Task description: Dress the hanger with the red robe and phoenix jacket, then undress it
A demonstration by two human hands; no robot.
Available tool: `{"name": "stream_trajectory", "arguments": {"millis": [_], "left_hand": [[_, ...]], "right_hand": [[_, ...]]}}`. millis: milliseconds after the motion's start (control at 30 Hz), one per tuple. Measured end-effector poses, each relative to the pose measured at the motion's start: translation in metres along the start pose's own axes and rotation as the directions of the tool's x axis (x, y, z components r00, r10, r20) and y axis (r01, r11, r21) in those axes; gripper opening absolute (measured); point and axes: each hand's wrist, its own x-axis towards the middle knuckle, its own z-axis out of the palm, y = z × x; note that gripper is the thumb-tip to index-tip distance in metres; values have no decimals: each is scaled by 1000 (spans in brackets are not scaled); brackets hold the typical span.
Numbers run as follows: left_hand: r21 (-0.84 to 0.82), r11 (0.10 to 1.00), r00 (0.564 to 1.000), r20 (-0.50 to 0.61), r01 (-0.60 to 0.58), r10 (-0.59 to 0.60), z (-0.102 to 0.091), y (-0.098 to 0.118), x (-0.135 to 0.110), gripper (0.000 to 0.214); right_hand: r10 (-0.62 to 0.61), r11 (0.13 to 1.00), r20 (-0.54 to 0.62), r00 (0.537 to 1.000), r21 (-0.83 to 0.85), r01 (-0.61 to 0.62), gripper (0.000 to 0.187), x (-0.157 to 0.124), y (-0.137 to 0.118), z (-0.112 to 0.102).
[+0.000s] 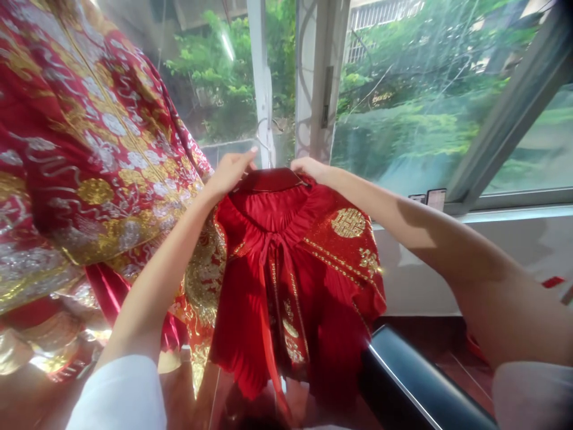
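Though apart, two hands (230, 171) (310, 169) on one hanger (274, 178).

head cam | faces forward-down toward window (416, 89); close to hands

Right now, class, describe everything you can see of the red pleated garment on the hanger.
The red pleated garment hangs from a hanger before the window. Its fabric looks satiny, with a gathered waist, red tie strings down the middle and gold embroidered emblems. The left hand grips its top left corner; the right hand rests on the top right.
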Motion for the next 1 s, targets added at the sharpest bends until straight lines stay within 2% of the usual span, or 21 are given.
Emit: {"name": "stream_trajectory", "arguments": {"millis": [33, 133, 200, 267, 333, 433, 500, 567, 633, 700, 800, 867, 933, 1000], "left_hand": [[19, 999, 998, -41, -40, 41, 1, 1, -1, 47], [133, 985, 993, -22, -110, 114, 5, 3, -9, 34], [166, 977, 987, -70, -131, 144, 6, 6, -16, 27], [195, 964, 957, -189, -183, 219, 7, 14, -23, 19], [250, 934, 925, -217, -255, 311, 11, 29, -24, 13], [331, 871, 921, -15, -362, 388, 25, 58, -10, 17], [407, 840, 934, 146, -358, 327, 39, 77, 8, 22], [506, 804, 941, 285, -311, 184, 53, 91, 27, 26], [589, 757, 924, 378, -283, 52, 62, 98, 43, 30], [632, 727, 907, 420, -267, -32, 67, 99, 52, 35], [634, 743, 917, 393, -215, -70, 70, 95, 56, 35], [600, 775, 936, 350, -198, -31, 72, 88, 56, 31], [558, 806, 957, 288, -198, 36, 76, 81, 57, 28], [514, 832, 969, 223, -209, 105, 80, 74, 58, 29]], "right_hand": [[-11, 1000, 42, 999, -1, 11, 24, -3, 2, -4], [-47, 993, 233, 971, -95, 71, 30, -13, 4, -18], [-57, 977, 312, 948, -180, 118, 35, -17, 2, -26], [-77, 971, 314, 946, -192, 142, 42, -18, -2, -31], [-112, 982, 269, 957, -114, 147, 47, -16, -4, -32], [-181, 982, 150, 972, 75, 171, 48, -8, 0, -31], [-207, 966, 65, 976, 168, 194, 44, -1, 5, -30], [-206, 962, -1, 979, 183, 202, 36, 4, 10, -31], [-212, 971, -17, 977, 106, 213, 29, 6, 13, -32], [-240, 970, -4, 971, -29, 240, 24, 3, 13, -35], [-308, 924, -82, 948, -264, 277, 23, -11, 14, -43], [-299, 899, -142, 944, -373, 229, 23, -23, 19, -48], [-204, 910, -48, 978, -379, 171, 24, -35, 27, -49], [-95, 944, 142, 985, -302, 134, 18, -43, 37, -47]]}}
